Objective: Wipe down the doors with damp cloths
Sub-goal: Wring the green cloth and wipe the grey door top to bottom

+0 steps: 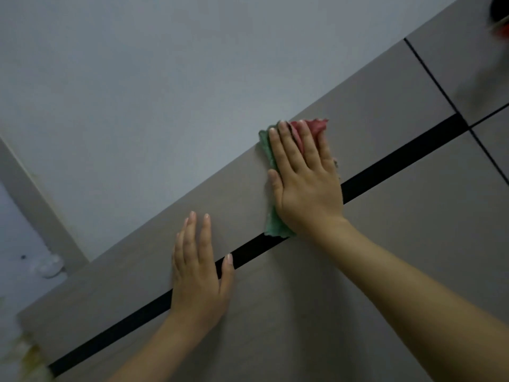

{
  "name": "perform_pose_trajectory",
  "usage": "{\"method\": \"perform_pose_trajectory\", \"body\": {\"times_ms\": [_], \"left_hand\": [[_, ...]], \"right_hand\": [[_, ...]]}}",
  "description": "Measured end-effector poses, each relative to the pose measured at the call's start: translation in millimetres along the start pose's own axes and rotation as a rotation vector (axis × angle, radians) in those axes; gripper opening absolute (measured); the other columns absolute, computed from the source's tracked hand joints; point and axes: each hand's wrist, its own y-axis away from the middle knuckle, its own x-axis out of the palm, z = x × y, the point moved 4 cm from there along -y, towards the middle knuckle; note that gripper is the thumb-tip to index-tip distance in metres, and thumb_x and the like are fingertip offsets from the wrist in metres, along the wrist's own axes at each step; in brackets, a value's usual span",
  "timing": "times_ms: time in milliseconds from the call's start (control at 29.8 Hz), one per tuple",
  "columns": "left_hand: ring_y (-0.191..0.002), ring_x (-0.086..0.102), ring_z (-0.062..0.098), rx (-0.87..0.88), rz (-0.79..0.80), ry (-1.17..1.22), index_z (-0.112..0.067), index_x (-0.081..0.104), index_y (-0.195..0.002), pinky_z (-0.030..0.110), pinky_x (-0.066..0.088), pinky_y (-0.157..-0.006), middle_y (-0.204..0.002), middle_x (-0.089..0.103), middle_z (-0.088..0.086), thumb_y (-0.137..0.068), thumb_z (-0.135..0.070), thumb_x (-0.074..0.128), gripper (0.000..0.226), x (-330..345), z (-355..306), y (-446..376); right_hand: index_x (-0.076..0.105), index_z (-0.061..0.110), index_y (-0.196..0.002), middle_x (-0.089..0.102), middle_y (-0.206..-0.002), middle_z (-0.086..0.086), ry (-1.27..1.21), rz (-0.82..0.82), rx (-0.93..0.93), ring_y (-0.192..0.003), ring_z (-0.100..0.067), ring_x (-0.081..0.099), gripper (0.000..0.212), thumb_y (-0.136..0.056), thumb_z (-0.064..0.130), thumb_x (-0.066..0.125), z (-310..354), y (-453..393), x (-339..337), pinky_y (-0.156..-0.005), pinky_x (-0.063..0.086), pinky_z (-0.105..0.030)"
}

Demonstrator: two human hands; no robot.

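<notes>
A grey-brown cabinet door [385, 150] runs diagonally across the view, high up near the ceiling, with a black gap [399, 153] below it. My right hand [305, 180] lies flat on a green and red cloth [271, 224], pressing it against the upper door panel near its top edge. My left hand [199, 268] rests flat and bare on the same door surface, lower left, its thumb across the black gap. The lower door panel [344, 285] lies under both forearms.
The pale grey ceiling [137, 78] fills the upper left. A thin dark seam [432, 78] separates the neighbouring door at the right. A white fitting [51, 267] sits on the wall at the left. A blurred dark and red object [500, 20] shows at the top right corner.
</notes>
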Motion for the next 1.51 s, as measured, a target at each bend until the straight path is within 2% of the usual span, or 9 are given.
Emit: {"method": "perform_pose_trajectory", "body": {"times_ms": [134,235,336,504,672,773,1075,1344,1512], "left_hand": [[-0.146,0.004,0.023,0.021,-0.041,0.05,-0.009,0.01,-0.151,0.022,-0.008,-0.117,-0.159,0.007,0.013,-0.092,-0.041,0.03,0.069,-1.8,5.6,0.8],[-0.147,0.003,0.022,0.01,-0.053,0.076,-0.007,0.011,-0.151,0.021,-0.007,-0.116,-0.159,0.008,0.014,-0.091,-0.039,0.031,0.07,-4.6,12.7,1.5],[-0.146,0.007,0.024,0.051,-0.067,0.092,-0.002,0.016,-0.15,0.024,-0.002,-0.118,-0.157,0.011,0.015,-0.092,-0.035,0.033,0.069,-6.3,15.3,-0.1],[-0.147,0.007,0.027,0.027,-0.108,0.03,-0.006,0.014,-0.15,0.041,0.001,-0.119,-0.158,0.01,0.015,-0.092,-0.035,0.032,0.067,-3.8,28.8,1.8],[-0.146,0.005,0.025,-0.031,-0.139,0.04,-0.005,0.016,-0.15,0.046,0.004,-0.118,-0.157,0.009,0.016,-0.092,-0.038,0.032,0.069,-2.2,36.8,5.1],[-0.144,0.0,0.015,-0.035,-0.162,0.031,-0.005,0.017,-0.15,0.045,0.004,-0.117,-0.157,0.009,0.012,-0.091,-0.037,0.032,0.068,-6.7,45.5,6.5],[-0.141,0.019,0.029,0.081,-0.132,-0.153,0.002,0.026,-0.146,0.047,0.005,-0.117,-0.152,0.026,0.02,-0.09,-0.034,0.035,0.067,-14.3,75.1,6.9],[-0.143,0.013,0.03,0.136,-0.143,-0.17,-0.004,0.021,-0.148,0.044,-0.001,-0.116,-0.155,0.017,0.022,-0.09,-0.035,0.037,0.068,-10.0,55.9,13.0],[-0.141,0.02,0.029,0.242,-0.084,-0.222,-0.003,0.027,-0.146,0.046,0.001,-0.115,-0.153,0.025,0.019,-0.09,-0.034,0.038,0.065,-9.8,46.4,19.5]], "right_hand": [[0.01,0.017,-0.151,0.003,-0.157,-0.003,0.079,0.12,-0.319,-0.146,-0.025,-0.004,0.057,-0.1,0.043,0.012,46.2,36.0,20.4,-0.118,-0.007,-0.043],[0.021,0.02,-0.149,0.018,-0.155,-0.001,0.083,0.176,-0.494,-0.145,-0.024,0.01,0.055,-0.099,0.042,0.019,38.8,78.6,21.3,-0.117,0.008,-0.043],[0.028,0.017,-0.148,0.025,-0.154,-0.005,0.046,0.106,-0.346,-0.144,-0.027,0.017,0.055,-0.099,0.042,0.023,3.7,75.2,11.0,-0.116,0.015,-0.044],[0.018,0.014,-0.15,0.009,-0.156,-0.004,-0.02,0.002,-0.065,-0.146,-0.025,0.004,0.058,-0.099,0.042,0.016,23.7,6.0,4.8,-0.119,0.002,-0.044],[0.004,0.017,-0.151,-0.006,-0.156,-0.004,0.098,0.128,-0.375,-0.145,-0.025,-0.008,0.057,-0.101,0.042,0.015,94.3,32.5,36.4,-0.118,-0.008,-0.044],[0.019,0.019,-0.15,0.014,-0.156,-0.002,0.098,0.178,-0.533,-0.145,-0.025,0.009,0.055,-0.1,0.041,0.024,83.8,88.0,36.8,-0.117,0.009,-0.043],[0.032,0.009,-0.147,0.029,-0.153,-0.01,-0.006,-0.093,-0.113,-0.141,-0.033,0.025,0.055,-0.099,0.036,0.035,61.0,48.9,24.7,-0.116,0.017,-0.05],[0.035,0.016,-0.145,0.029,-0.152,-0.004,0.026,0.115,-0.448,-0.14,-0.026,0.026,0.052,-0.097,0.037,0.033,68.9,175.3,39.0,-0.115,0.019,-0.043],[0.032,0.011,-0.147,0.027,-0.152,-0.01,0.028,-0.063,-0.185,-0.142,-0.031,0.024,0.054,-0.099,0.035,0.035,-16.6,163.1,26.0,-0.115,0.019,-0.048]]}}
